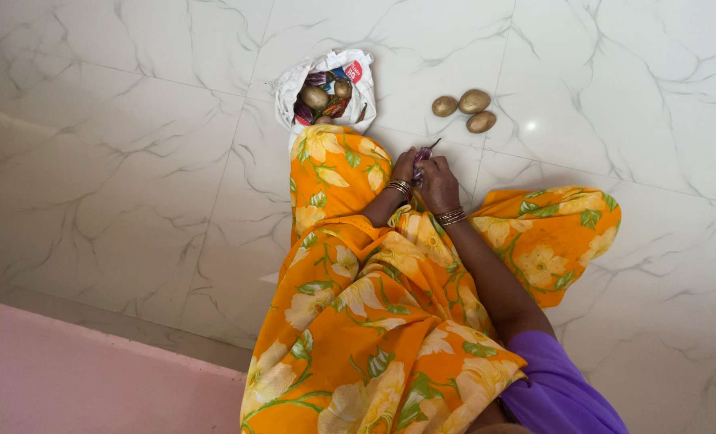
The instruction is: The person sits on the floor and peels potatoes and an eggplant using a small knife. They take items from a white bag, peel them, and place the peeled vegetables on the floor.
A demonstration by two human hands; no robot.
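Over the orange lap, both hands [427, 173] are pinching a small purple vegetable [422, 155]; gripping it close should keep it steady.

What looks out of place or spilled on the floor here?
Nothing spilled or damaged. Three potatoes lie loose on the floor tiles, apart from the white bag holding other vegetables. Both hands, left hand and right hand, hold a small purple vegetable.
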